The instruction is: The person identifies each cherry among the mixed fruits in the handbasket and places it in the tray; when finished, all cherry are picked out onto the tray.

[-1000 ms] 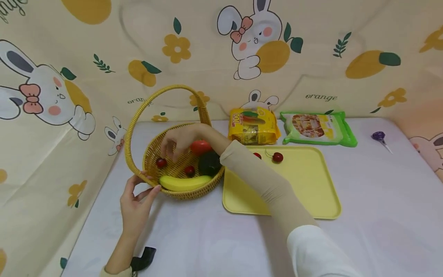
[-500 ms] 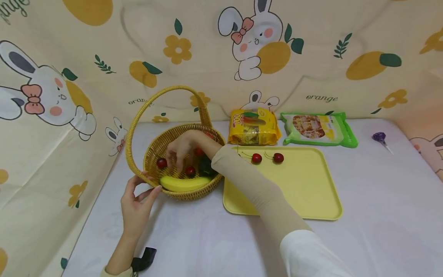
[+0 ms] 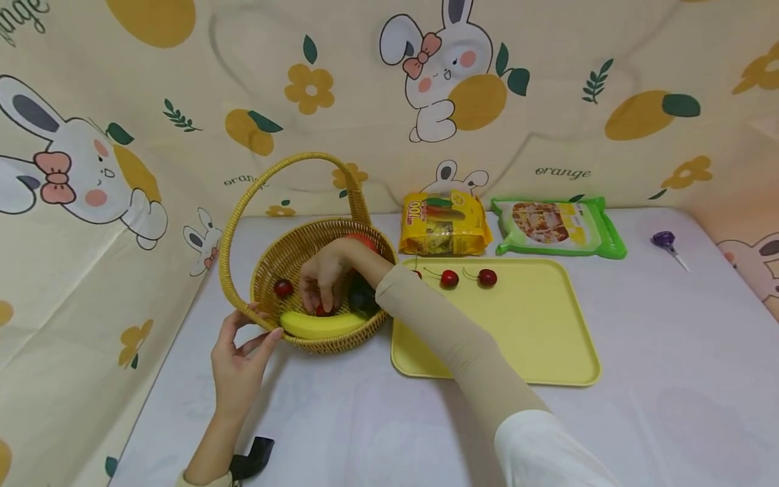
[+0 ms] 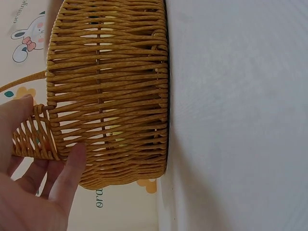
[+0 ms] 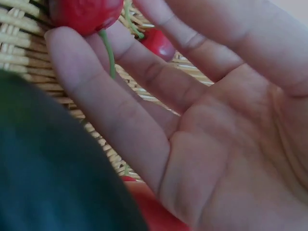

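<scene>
A wicker basket point(image 3: 331, 345) with a tall handle point(image 3: 228, 243) stands at the left of the table. My left hand point(image 3: 236, 368) grips it where handle and rim meet, thumb on the outer wall point(image 4: 110, 125). Inside, my right hand point(image 3: 322, 270) pinches a red cherry point(image 5: 86, 14) beside a banana point(image 3: 319, 327); its green stem hangs down in the right wrist view. Another cherry point(image 3: 283, 289) lies to the left in the basket. A dark green rounded fruit point(image 5: 48, 168) and a red round one point(image 3: 362, 240) sit by the right hand, partly hidden by it.
Right of the basket lies a yellow tray point(image 3: 523, 331) with a bright cherry point(image 3: 449, 279), a darker cherry point(image 3: 487, 278) and one partly covered by the right sleeve. Behind it stand a yellow snack bag point(image 3: 444, 226) and a green packet point(image 3: 554, 226). A purple lollipop point(image 3: 663, 240) lies far right.
My right hand has moved right and down inside the basket, and its fingers have come together on the cherry by the banana. The left hand holds the basket as before.
</scene>
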`<state>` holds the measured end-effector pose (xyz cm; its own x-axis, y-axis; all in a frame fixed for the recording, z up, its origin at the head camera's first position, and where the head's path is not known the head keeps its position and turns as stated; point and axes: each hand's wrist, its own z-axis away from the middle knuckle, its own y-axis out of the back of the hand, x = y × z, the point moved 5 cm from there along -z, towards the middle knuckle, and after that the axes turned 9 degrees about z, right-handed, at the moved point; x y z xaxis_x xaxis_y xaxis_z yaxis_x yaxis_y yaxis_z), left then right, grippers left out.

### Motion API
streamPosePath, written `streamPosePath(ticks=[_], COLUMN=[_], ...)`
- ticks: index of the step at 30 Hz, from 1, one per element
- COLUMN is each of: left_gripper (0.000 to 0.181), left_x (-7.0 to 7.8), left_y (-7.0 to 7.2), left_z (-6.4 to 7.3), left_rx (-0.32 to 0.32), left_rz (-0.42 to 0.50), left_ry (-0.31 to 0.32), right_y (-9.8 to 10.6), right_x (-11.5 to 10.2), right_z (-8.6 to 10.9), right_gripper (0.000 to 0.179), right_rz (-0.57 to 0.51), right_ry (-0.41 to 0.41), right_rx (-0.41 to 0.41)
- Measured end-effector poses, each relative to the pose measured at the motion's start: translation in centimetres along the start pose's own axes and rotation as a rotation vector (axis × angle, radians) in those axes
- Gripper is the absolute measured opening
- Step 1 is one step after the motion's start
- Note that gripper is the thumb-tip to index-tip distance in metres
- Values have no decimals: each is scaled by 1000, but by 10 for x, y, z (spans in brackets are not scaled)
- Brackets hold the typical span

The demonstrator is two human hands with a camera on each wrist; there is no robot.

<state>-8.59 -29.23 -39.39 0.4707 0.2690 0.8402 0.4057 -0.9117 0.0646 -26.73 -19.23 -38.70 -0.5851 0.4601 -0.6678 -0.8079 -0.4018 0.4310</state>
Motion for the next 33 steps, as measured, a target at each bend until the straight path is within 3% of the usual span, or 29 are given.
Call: streamPosePath(ticks=[15,22,26,30,33], left_gripper=[56,54,54,54,53], left_x=[3,2,2,2,2], left_y=[-1,1,1,0,0], left_z=[-1,-1,-1,0,0], left_rx=[-1,7,10,2,-2], left_rz=[-3,1,6,-2,-9], left_ry=[-19,13,20,3,0], right_y=[1,1,3,6,12], right_x=[1,-4,-7,-14,-21], right_z=[0,-2,0,11,30], right_gripper=[31,24,22,24,26], right_rz=[-5,107,104,87,54], right_ry=[25,91,133,262,370], right_rx=[-31,-8,36,136,240])
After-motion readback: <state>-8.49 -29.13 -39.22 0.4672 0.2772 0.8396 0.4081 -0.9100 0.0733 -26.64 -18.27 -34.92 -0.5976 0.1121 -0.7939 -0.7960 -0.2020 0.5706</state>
